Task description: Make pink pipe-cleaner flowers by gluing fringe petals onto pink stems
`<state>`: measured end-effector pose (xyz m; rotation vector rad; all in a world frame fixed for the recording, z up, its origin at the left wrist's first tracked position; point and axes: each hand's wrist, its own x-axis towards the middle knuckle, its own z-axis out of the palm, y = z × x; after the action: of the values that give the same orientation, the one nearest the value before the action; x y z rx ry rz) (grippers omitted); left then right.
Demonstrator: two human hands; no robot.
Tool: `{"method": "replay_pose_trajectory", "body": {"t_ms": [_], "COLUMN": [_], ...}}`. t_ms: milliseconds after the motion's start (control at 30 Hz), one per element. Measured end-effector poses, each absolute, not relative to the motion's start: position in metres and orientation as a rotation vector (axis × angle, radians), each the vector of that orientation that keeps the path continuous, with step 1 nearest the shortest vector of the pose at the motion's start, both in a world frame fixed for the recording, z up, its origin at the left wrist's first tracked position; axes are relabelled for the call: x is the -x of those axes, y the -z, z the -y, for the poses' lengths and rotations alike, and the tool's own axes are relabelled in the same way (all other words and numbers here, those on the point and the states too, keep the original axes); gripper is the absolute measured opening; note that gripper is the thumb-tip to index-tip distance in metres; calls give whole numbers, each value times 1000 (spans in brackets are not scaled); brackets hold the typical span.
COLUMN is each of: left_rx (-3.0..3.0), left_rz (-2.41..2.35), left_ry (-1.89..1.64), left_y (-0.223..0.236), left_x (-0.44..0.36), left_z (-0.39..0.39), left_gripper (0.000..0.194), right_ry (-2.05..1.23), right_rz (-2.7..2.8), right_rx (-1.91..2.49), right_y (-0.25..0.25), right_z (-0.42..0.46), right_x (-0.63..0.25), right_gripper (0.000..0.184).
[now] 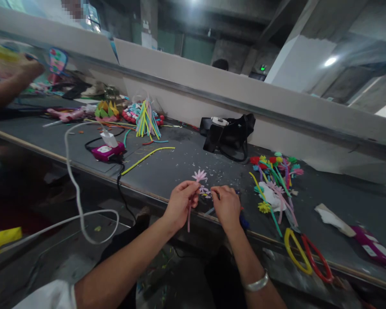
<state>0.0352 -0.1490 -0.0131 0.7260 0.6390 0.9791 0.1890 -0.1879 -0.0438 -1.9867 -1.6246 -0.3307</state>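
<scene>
My left hand (182,201) is closed around a pink stem (189,221) that carries a pale pink paper flower (200,175) at its top. My right hand (225,205) is pinched beside it, fingertips on small flower pieces (206,192) between the two hands. Both hands hover over the front edge of a dark grey workbench (167,171). A silver bracelet (256,283) sits on my right wrist.
A pile of finished stemmed flowers (276,180) lies to the right, with yellow and red loops (304,253) near the edge. A black bag (228,133), colourful sticks (146,120), a magenta device (107,151) with a white cable and another person's arm (9,81) lie left.
</scene>
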Motion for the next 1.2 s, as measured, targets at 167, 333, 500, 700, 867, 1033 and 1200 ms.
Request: {"method": "replay_pose_trajectory", "body": {"t_ms": [167, 333, 500, 700, 867, 1033, 1200], "left_rx": [-717, -708, -724, -714, -715, -710, -723], "left_rz": [-637, -634, -626, -615, -570, -573, -553], "left_ry": [-973, -972, -949, -906, -871, -868, -863], "left_y": [13, 12, 15, 18, 20, 21, 19], "left_x": [-32, -31, -33, -41, -47, -52, -52], "left_z": [148, 147, 147, 150, 155, 158, 159], "left_gripper": [23, 24, 26, 31, 32, 34, 33], "right_ry": [428, 452, 324, 93, 195, 297, 353], "right_rz": [1701, 1745, 1630, 1589, 1669, 1634, 1633], "right_rx": [2079, 2149, 2058, 1729, 1696, 1716, 1733], "right_y": [44, 43, 40, 27, 22, 26, 26], "right_z": [181, 180, 187, 205, 213, 212, 213], "right_x": [-186, -184, -183, -169, -159, -159, -158], "right_gripper": [13, 11, 14, 12, 11, 12, 13]}}
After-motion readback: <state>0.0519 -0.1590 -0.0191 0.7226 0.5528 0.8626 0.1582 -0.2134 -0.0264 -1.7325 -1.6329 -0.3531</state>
